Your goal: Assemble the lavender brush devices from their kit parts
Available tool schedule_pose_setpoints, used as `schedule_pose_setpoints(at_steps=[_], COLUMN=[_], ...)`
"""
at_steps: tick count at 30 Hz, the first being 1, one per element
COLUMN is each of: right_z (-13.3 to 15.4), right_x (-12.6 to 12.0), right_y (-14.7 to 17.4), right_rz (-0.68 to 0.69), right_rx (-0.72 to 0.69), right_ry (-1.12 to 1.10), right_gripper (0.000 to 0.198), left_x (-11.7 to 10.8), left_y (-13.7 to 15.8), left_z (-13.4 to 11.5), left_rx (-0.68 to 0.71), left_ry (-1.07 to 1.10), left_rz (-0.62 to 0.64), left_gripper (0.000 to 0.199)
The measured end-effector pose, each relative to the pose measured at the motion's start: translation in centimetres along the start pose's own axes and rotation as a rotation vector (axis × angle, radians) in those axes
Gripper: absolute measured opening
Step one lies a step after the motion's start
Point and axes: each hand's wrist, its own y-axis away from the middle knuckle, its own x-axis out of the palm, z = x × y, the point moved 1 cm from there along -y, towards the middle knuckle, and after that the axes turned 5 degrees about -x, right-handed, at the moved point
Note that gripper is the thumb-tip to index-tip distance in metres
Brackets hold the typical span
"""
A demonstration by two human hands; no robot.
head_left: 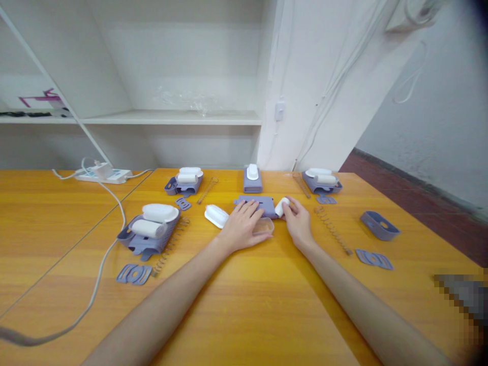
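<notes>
In the head view, the left hand (241,226) lies palm down with its fingers apart, resting on a grey-purple plastic housing (268,205) in the middle of the worktop (244,315). Its thumb reaches along a translucent oval piece (264,225) just in front of that housing. The right hand (299,222) has its thumb and fingers closed on a small white cylinder (281,207), held tilted just beside the housing's right end. A white ribbed oval lid (216,216) sits just left of the left hand. To the right of the right hand lie a coil spring (333,232), a flat slotted plate (374,259) and an oval grey-purple cap (373,229). Behind the middle housing, another housing (252,187) carries a white lid (252,172).
</notes>
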Motion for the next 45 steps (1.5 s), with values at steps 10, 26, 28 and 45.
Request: schedule_pose_setpoints(at_steps=[10, 26, 28, 45], right_z=[0.0, 0.8, 1.0, 1.4], right_x=[-0.1, 0.1, 0.1, -0.1], right_y=[-0.1, 0.0, 0.0, 0.0], right_rz=[0.063, 0.116, 0.123, 0.190], right_rx=[-0.031, -0.037, -0.045, -0.104], right_ry=[0.141, 0.179, 0.195, 0.419], right_gripper=[0.055, 0.060, 0.059, 0.053], left_x=[0.0, -0.3, -0.3, -0.4], left_y=[-0.1, -0.1, -0.1, 0.0], left_z=[0.1, 0.1, 0.0, -0.1], left_rx=[-0.019, -0.063, -0.061, -0.064], left_ry=[0.015, -0.016, -0.019, -0.023], left_rz=[0.047, 0.101, 0.106, 0.099], left_gripper=[0.067, 0.067, 0.067, 0.068])
